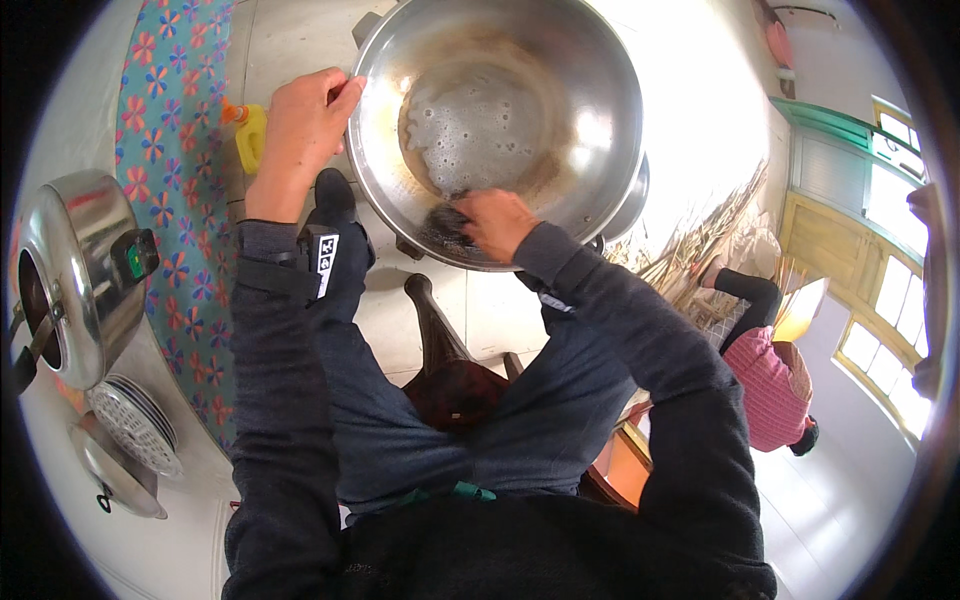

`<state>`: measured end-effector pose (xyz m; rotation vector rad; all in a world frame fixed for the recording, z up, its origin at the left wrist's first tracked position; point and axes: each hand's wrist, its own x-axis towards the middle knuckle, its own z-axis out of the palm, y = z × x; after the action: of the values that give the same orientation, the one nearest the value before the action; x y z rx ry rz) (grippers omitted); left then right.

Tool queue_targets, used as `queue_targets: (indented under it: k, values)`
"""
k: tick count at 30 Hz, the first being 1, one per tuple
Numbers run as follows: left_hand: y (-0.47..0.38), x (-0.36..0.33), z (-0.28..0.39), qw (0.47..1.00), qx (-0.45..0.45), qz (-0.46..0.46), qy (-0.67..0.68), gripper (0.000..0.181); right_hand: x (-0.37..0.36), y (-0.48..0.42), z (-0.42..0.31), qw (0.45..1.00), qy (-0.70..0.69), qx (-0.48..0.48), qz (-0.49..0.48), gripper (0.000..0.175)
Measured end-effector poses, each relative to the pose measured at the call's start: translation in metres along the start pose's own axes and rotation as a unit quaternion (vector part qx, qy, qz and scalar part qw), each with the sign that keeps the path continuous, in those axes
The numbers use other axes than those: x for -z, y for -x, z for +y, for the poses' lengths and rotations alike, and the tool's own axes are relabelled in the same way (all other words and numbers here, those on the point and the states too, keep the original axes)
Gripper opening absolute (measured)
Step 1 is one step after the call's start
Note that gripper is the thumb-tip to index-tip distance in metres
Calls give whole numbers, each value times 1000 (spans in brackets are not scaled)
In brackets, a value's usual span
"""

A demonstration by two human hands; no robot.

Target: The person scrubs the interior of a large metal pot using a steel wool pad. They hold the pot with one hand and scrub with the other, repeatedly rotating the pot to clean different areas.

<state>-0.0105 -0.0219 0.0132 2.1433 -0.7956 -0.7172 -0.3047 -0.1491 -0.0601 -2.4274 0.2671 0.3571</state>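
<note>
A large round metal wok [596,142] stands before me, with brown stains inside and a shallow pool of bubbly water [480,135] at its bottom. My left hand [311,120] pinches the left rim between thumb and fingers. Inside the near wall, my right hand [499,223] holds a dark scrubbing pad [448,226] against the metal. Blur hides the pad's exact material. Behind the wok's right side, part of another metal vessel [632,204] shows.
A yellow bottle [253,139] with an orange cap stands left of the wok, beside a flowered cloth [169,187]. Farther left are a pressure cooker [94,262], stacked plates [139,420] and a metal lid [112,461]. Dry straw [712,232] and a person [761,386] are at right.
</note>
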Motion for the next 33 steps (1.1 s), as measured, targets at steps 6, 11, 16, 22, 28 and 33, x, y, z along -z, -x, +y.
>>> queue_targets:
  k: [6, 11, 16, 22, 28, 33]
  values:
    - [-1, 1, -6, 1000, 15, -13, 3, 39, 45, 12, 34, 984, 173, -44, -24, 25]
    - [-2, 0, -10, 1000, 10, -5, 12, 40, 51, 29, 22, 986, 127, -62, -84, 32]
    - [-2, 1, -15, 1000, -7, -15, -8, 39, 95, 41, 6, 974, 171, -80, -122, 30]
    - [-1, 3, -15, 999, 12, -28, -26, 42, 94, 59, 2, 966, 205, -126, -100, 32]
    - [-1, 1, -13, 999, -11, -18, -40, 43, 75, 69, 3, 989, 115, -86, -39, 28]
    - [0, 0, -13, 999, -15, -20, -41, 43, 118, 66, 30, 935, 339, -94, -56, 23]
